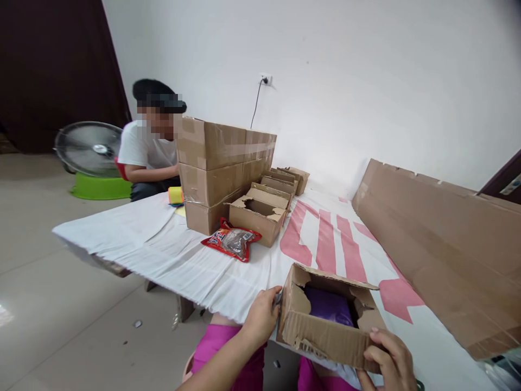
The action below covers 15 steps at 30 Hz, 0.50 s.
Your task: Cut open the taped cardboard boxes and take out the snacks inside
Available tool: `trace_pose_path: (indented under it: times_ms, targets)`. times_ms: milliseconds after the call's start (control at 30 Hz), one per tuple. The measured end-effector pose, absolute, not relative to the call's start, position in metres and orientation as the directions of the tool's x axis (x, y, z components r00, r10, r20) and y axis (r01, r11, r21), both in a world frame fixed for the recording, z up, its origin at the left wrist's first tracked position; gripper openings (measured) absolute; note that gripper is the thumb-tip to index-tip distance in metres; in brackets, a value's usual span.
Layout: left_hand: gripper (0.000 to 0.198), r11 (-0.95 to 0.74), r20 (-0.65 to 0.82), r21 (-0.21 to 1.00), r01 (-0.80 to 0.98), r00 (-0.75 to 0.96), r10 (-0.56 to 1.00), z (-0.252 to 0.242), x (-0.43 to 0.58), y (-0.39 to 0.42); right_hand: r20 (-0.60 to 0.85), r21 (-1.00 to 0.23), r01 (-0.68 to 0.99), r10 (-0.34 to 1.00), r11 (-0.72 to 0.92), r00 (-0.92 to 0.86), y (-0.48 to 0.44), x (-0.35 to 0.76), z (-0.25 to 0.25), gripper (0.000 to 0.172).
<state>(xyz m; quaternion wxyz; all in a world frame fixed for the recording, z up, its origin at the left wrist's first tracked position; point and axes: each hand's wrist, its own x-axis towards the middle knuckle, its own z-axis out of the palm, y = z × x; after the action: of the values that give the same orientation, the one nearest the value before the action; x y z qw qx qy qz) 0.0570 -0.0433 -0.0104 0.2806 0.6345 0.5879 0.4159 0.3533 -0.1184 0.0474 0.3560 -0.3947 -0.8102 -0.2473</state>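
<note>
An opened cardboard box (325, 339) stands at the near edge of the cloth-covered table, its top flaps raised. A purple package (329, 306) lies inside it. My left hand (262, 317) grips the box's left side with bent fingers. At the near right corner, my right hand (388, 358) holds the front wall, fingers over its upper edge and thumb lower down. A red-edged snack packet (232, 240) with a clear window rests beyond the box, leaning against another open cardboard box (260, 214).
Taped cartons (220, 163) form a stacked wall on the table (134, 222), with several open boxes beside it. A large cardboard sheet (439, 244) stands along the right. Across the table sits a person (148, 144) near a fan (91, 147). Yellow tape (176, 195) lies by the stack.
</note>
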Motion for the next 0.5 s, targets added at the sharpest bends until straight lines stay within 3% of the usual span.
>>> trace_pose_path:
  times_ms: [200,367,500]
  targets:
    - [0.022,-0.143,0.237,0.805,0.576,-0.093,0.967,-0.009,0.063,-0.042,0.776,0.101,0.812,0.465,0.575,-0.426,-0.119,0.349,0.048,0.017]
    - [0.016,-0.203,0.318,0.795,0.572,-0.106,0.942,-0.006,0.055,-0.044,0.809,0.047,0.804,0.449,0.593,-0.379,-0.125,0.343,0.056,0.011]
    - [0.016,-0.35,0.442,0.8,0.488,-0.084,0.893,-0.003,0.045,-0.083,0.874,0.016,0.768,0.364,0.64,-0.322,-0.157,0.348,0.058,0.019]
